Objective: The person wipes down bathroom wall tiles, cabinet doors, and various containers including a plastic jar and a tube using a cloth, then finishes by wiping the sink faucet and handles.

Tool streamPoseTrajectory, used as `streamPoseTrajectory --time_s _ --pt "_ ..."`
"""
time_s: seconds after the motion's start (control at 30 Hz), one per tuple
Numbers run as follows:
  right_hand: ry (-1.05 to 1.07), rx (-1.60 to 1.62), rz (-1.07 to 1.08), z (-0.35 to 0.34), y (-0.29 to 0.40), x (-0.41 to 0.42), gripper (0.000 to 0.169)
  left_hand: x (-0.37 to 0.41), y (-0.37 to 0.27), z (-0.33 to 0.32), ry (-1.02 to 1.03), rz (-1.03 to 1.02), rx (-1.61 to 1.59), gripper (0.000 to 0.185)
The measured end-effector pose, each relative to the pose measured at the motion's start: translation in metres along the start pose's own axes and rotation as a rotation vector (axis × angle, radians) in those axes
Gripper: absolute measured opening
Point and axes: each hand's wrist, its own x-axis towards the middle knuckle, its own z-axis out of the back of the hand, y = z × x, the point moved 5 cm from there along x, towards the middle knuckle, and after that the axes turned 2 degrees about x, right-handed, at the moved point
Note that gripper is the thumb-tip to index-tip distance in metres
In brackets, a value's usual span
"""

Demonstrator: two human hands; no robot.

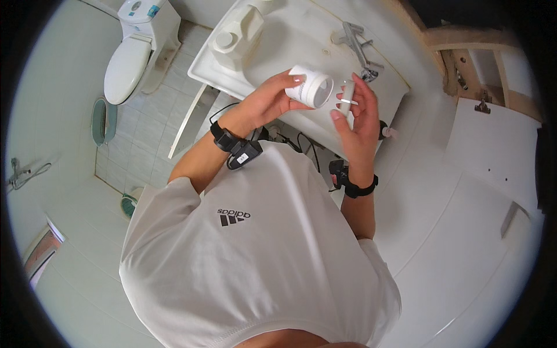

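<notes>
My left hand [278, 93] grips a white plastic jar [300, 93] that is tilted on its side, its uncovered round mouth facing right. Printing marks the jar's wall, too small to make out; what is inside cannot be told. In my right hand [362, 119] a white round lid [348, 93] is pinched by its rim and seen nearly edge-on. A small gap separates lid and jar. Both hands are above the near part of a white washbasin [300, 39]. The chrome faucet [359, 45] rises just beyond my right fingers.
A white plastic jug [237, 39] stands on the basin's left side. Below it a cabinet door [187, 124] sticks out. A pump bottle [385, 130] is right of my right wrist. Far left are a toilet [130, 69] and a green-grey basin [103, 122]. Dark cables [311, 145] hang below the washbasin.
</notes>
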Motion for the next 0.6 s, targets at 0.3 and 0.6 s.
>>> streamPoseTrajectory --time_s 0.3,0.6 --pt "-0.168 -0.271 0.092 0.004 0.009 -0.012 0.025 -0.001 0.009 0.007 0.051 0.057 0.162 0.061" --pt "-0.017 -0.06 -0.287 0.005 0.001 -0.012 0.015 -0.006 -0.008 -0.013 0.082 -0.189 0.462 0.084"
